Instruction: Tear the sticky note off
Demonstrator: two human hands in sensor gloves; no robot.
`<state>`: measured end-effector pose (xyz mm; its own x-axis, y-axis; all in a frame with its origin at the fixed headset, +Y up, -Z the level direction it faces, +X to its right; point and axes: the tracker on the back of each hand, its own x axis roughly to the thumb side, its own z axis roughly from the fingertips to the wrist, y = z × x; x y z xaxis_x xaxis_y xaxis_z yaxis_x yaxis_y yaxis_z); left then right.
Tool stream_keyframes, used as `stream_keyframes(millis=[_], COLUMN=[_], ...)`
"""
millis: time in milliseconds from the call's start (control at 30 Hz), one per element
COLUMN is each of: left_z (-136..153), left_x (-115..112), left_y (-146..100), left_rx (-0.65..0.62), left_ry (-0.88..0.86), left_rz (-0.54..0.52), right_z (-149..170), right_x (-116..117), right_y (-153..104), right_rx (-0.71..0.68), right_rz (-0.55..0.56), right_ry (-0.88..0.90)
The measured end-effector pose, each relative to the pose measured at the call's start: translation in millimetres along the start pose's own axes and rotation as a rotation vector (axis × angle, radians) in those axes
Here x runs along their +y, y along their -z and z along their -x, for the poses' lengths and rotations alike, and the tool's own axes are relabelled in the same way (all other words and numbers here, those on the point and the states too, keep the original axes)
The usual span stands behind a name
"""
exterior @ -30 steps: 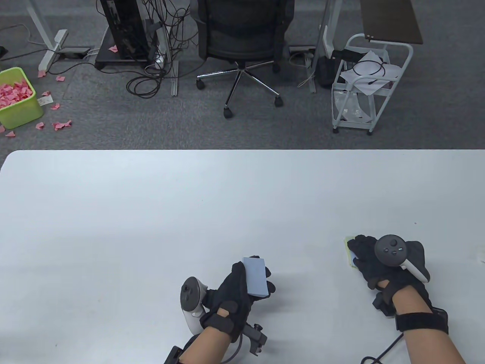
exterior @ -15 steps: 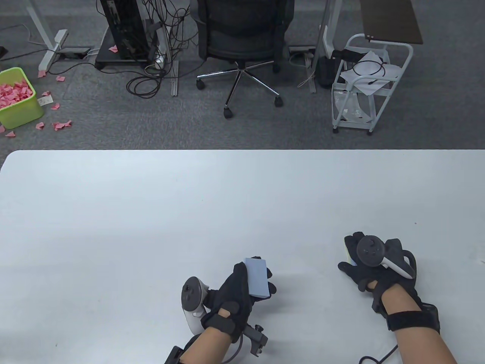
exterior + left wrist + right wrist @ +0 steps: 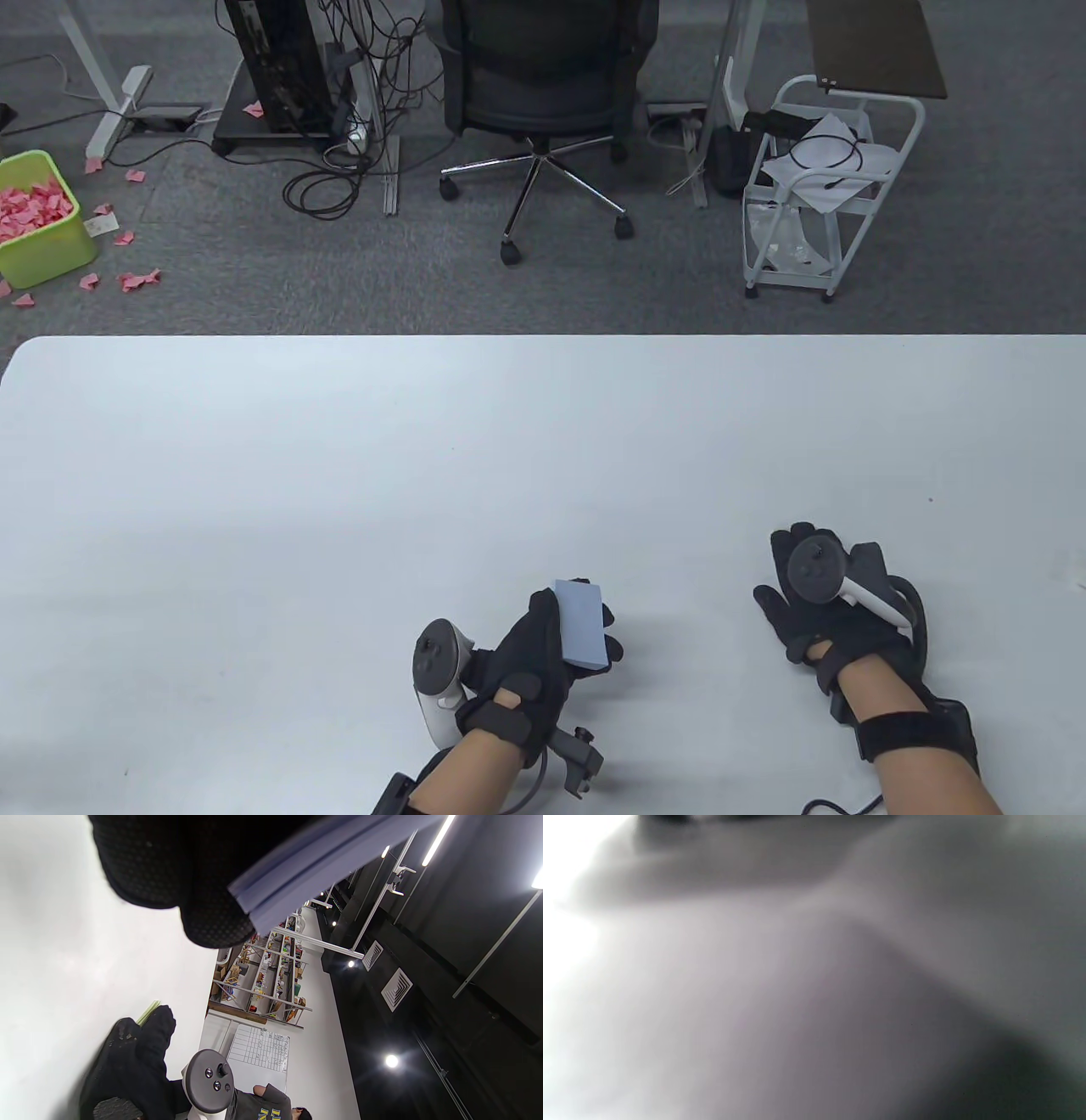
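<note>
My left hand (image 3: 553, 638) holds a light blue sticky note pad (image 3: 584, 621) a little above the white table (image 3: 339, 475), thumb on one side and fingers on the other. The left wrist view shows the pad's layered edge (image 3: 305, 861) against my gloved fingers (image 3: 203, 899). My right hand (image 3: 802, 586) lies flat on the table to the right, fingers stretched out. In the left wrist view a thin green note edge (image 3: 148, 1012) sticks out from under its fingertips (image 3: 157, 1027); the table view hides that note. The right wrist view is a blur of table surface.
Beyond the table's far edge are an office chair (image 3: 543, 93), a white cart (image 3: 827, 187) and a green bin of pink paper scraps (image 3: 38, 221) on the carpet. A cable runs from my right wrist (image 3: 840, 802).
My right hand has drawn back toward me and turned, now covering the green note edge that showed before. My left hand with the pad has drifted slightly right and down.
</note>
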<state>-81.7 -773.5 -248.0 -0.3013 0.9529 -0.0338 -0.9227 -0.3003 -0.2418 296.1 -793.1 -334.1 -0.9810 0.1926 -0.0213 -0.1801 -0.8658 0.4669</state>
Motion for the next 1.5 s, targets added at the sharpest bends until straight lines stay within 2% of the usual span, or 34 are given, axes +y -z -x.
stream_keyframes(millis=[200,467,533,600,700,767,1000,1167,1267,1400,1500], left_z=[2.6,-9.3,-11.9,-13.3,-14.0,-13.2,-6.4,-0.5,2.2,6.2,7.9], left_x=[2.3,0.4,0.4,0.5,0.7,0.7,2.3,5.1,6.9,8.9,10.9], left_y=[0.9,-1.9,-2.9,-3.5,-3.2,-2.9,-0.4,1.1,1.5,2.3,4.7], left_rx=[0.010,-0.030,-0.040,-0.045,-0.051,-0.049,-0.004,0.035,0.054,0.071,0.086], left_ry=[0.004,0.017,0.021,0.017,0.022,0.019,-0.023,-0.082,-0.084,-0.102,-0.107], left_rz=[-0.009,0.010,0.009,0.008,0.010,0.011,0.018,0.026,0.032,0.043,0.097], right_z=[7.9,13.9,14.5,15.5,17.4,13.1,-23.5,-53.7,-68.8,-78.1,-79.2], right_x=[4.9,1.3,-2.2,-7.0,-18.2,-25.5,-24.9,-9.4,-1.7,0.9,1.1], right_y=[1.9,-1.8,-6.1,-15.1,-36.0,-50.6,-74.2,-81.3,-85.2,-89.2,-87.4], right_rx=[-0.014,0.004,-0.021,-0.030,-0.072,-0.101,-0.190,-0.297,-0.355,-0.410,-0.433], right_rz=[-0.063,-0.014,0.034,0.127,0.363,0.431,0.474,0.462,0.423,0.427,0.412], right_ry=[0.141,0.193,0.198,0.219,0.250,0.241,0.143,0.132,0.058,0.044,0.071])
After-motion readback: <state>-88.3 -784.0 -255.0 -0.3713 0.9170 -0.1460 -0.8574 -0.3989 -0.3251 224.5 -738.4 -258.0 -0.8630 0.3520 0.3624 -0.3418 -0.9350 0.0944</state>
